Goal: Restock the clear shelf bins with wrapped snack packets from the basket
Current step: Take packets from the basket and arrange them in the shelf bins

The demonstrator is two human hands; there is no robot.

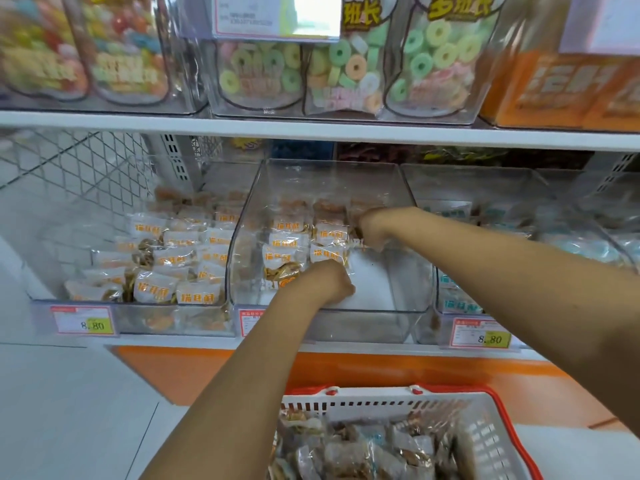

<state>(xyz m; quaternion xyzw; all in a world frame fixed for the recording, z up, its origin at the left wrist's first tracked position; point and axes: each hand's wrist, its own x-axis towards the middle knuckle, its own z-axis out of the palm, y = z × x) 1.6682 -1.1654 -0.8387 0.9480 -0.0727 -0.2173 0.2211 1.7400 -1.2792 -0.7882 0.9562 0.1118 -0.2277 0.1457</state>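
Both my arms reach into the middle clear shelf bin (408, 271). Its left half holds rows of white snack packets with orange print (287, 240); its right half shows bare white floor. My left hand (325, 282) is curled at the front of the rows, against a packet (327, 254); whether it holds that packet I cannot make out. My right hand (372, 228) is deeper in, fingers curled on a packet at the right end of the back row. The white basket with red rim (485, 445) sits low in front, full of wrapped packets (353, 452).
The left bin (131, 313) is filled with the same orange-print packets. The right bin (460, 303) holds blue-print packets. Price tags run along the shelf edge. A white shelf board above carries tubs of ring candy (346, 71). An orange ledge lies below the bins.
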